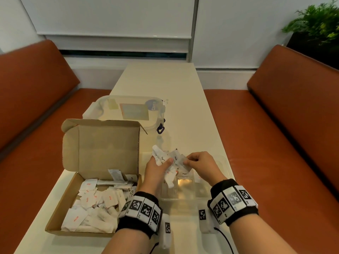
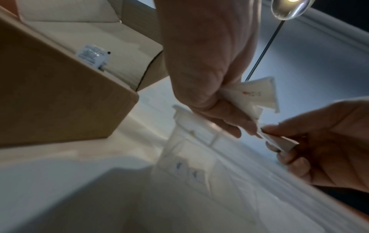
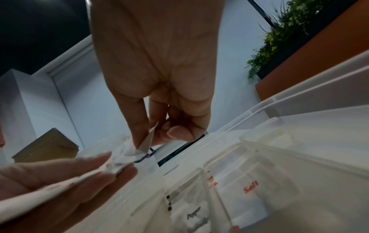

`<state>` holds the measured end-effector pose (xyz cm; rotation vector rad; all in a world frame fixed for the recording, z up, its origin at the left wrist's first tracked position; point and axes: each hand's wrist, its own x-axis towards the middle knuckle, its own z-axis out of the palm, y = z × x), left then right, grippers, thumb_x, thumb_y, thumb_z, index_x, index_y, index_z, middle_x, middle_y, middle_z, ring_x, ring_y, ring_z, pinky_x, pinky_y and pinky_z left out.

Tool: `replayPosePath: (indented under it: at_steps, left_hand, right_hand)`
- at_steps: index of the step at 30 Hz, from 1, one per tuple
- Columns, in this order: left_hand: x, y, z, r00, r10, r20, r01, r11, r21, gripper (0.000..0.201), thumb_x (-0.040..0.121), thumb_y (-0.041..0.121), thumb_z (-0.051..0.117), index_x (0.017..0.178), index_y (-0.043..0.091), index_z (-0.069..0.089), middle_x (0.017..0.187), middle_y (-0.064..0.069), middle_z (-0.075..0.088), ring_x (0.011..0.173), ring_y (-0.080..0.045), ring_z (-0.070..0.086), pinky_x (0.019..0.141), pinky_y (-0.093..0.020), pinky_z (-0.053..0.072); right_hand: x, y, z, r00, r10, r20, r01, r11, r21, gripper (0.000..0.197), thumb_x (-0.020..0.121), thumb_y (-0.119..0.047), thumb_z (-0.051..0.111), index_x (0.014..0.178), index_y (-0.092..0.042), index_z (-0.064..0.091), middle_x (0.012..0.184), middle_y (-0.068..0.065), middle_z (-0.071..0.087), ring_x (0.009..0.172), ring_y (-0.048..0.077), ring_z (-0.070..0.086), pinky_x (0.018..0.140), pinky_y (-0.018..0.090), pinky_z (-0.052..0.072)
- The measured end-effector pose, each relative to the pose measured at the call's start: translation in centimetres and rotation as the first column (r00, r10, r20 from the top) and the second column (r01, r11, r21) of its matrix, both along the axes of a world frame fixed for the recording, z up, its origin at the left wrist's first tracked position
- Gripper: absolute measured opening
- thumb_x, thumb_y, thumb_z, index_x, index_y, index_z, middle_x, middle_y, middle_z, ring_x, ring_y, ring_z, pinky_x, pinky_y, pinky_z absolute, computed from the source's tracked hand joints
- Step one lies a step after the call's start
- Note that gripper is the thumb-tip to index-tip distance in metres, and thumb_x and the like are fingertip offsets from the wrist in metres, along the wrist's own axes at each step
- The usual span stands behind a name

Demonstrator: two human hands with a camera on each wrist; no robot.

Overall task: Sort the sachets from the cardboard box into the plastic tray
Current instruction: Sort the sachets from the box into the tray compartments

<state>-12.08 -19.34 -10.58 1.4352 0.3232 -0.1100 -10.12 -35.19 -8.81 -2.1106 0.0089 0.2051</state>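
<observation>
Both hands (image 1: 199, 165) pinching sachets (image 1: 166, 159)

One open cardboard box (image 1: 102, 149) holds a heap of white sachets (image 1: 95, 204), too many and too overlapped to count. One clear plastic tray (image 1: 224, 162) and one lidded clear plastic container (image 1: 128, 110) share one table (image 1: 165, 81). Two orange benches (image 1: 286, 110) flank it, with one green plant (image 1: 315, 21).

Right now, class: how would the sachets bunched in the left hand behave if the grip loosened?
The sachets look limp: they droop and crease below the left hand, so they would probably sag. One hand holds several, suggesting they are light. Fanned out loosely, some could likely slip toward the plastic tray.
</observation>
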Motion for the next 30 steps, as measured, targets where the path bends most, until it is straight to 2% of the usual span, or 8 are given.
replayPosePath:
  at_steps: [4, 7, 10, 13, 16, 23, 27, 30]
  left_hand:
    - [0.2, -0.3, 0.1, 1.0, -0.009, 0.003, 0.009, 1.0, -0.002, 0.026, 0.087, 0.011, 0.065, 0.112, 0.004, 0.061, 0.103, -0.018, 0.069, 0.096, -0.033, 0.067, 0.092, -0.053, 0.051]
    - [0.3, 0.1, -0.6, 0.998, 0.069, -0.003, -0.069, 0.997, 0.027, 0.012, 0.087, 0.01, 0.064, 0.099, 0.013, 0.063, 0.099, -0.015, 0.069, 0.094, -0.032, 0.067, 0.091, -0.052, 0.051]
    - [0.3, 0.8, -1.3, 0.988, 0.151, -0.01, -0.151, 0.989, -0.004, 0.009, 0.087, 0.011, 0.065, 0.094, 0.017, 0.064, 0.098, -0.014, 0.07, 0.095, -0.034, 0.066, 0.091, -0.056, 0.05]
    - [0.3, 1.2, -1.4, 0.986, 0.164, -0.014, -0.164, 0.986, -0.038, 0.008, 0.088, 0.01, 0.064, 0.092, 0.017, 0.065, 0.097, -0.019, 0.069, 0.094, -0.042, 0.065, 0.088, -0.063, 0.048]
    - [0.4, 1.2, -1.4, 0.988, 0.154, -0.008, -0.155, 0.987, -0.037, 0.008, 0.088, 0.009, 0.063, 0.091, 0.017, 0.066, 0.097, -0.02, 0.069, 0.094, -0.042, 0.065, 0.088, -0.063, 0.049]
    - [0.2, 1.2, -0.9, 0.993, 0.114, -0.013, -0.114, 0.993, -0.009, 0.006, 0.09, 0.011, 0.062, 0.094, 0.014, 0.064, 0.097, -0.019, 0.069, 0.091, -0.039, 0.066, 0.088, -0.059, 0.05]
    - [0.2, 1.3, -0.8, 0.994, 0.109, -0.015, -0.109, 0.994, -0.012, 0.006, 0.091, 0.009, 0.06, 0.095, 0.012, 0.064, 0.1, -0.022, 0.068, 0.092, -0.041, 0.066, 0.088, -0.057, 0.051]
    - [0.3, 1.4, -0.9, 0.995, 0.1, -0.011, -0.1, 0.995, 0.0, 0.008, 0.09, 0.009, 0.06, 0.097, 0.011, 0.063, 0.1, -0.021, 0.068, 0.094, -0.041, 0.065, 0.09, -0.06, 0.049]
  right_hand:
    - [0.1, 0.5, 0.4, 0.997, 0.078, -0.025, -0.079, 0.996, -0.034, 0.013, 0.086, -0.015, 0.064, 0.083, -0.008, 0.074, 0.076, 0.005, 0.072, 0.065, 0.004, 0.058, 0.061, 0.009, 0.043]
    - [0.3, 0.4, 0.3, 0.999, 0.035, 0.013, -0.035, 0.999, -0.019, 0.006, 0.082, -0.014, 0.07, 0.086, -0.01, 0.073, 0.071, -0.001, 0.068, 0.063, 0.002, 0.057, 0.058, 0.006, 0.041]
    - [0.8, -0.1, -0.2, 0.998, -0.014, 0.062, 0.024, 0.986, -0.165, 0.006, 0.08, -0.015, 0.071, 0.075, -0.016, 0.068, 0.065, -0.006, 0.06, 0.061, 0.004, 0.052, 0.056, 0.014, 0.039]
    - [0.8, 0.2, -1.1, 0.998, 0.055, 0.004, -0.05, 0.935, -0.35, 0.006, 0.084, -0.016, 0.067, 0.083, -0.014, 0.073, 0.081, -0.001, 0.069, 0.078, 0.012, 0.062, 0.073, 0.023, 0.051]
    - [0.7, 0.7, -2.1, 0.996, 0.086, -0.007, -0.08, 0.891, -0.447, 0.011, 0.084, -0.017, 0.067, 0.09, -0.015, 0.076, 0.092, 0.002, 0.072, 0.092, 0.016, 0.063, 0.085, 0.029, 0.052]
    - [0.8, 1.6, -3.2, 0.998, 0.054, 0.035, -0.027, 0.852, -0.523, 0.012, 0.086, -0.025, 0.067, 0.092, -0.019, 0.076, 0.098, 0.003, 0.069, 0.101, 0.02, 0.056, 0.085, 0.031, 0.051]
    - [0.6, 1.5, -3.5, 0.996, 0.059, 0.067, -0.014, 0.843, -0.537, 0.009, 0.083, -0.023, 0.069, 0.09, -0.019, 0.074, 0.093, 0.003, 0.066, 0.097, 0.02, 0.056, 0.077, 0.028, 0.049]
    - [0.3, 1.3, -3.7, 0.987, 0.107, 0.119, -0.015, 0.801, -0.599, 0.009, 0.085, -0.021, 0.065, 0.093, -0.017, 0.063, 0.09, 0.001, 0.064, 0.096, 0.02, 0.051, 0.068, 0.025, 0.04]
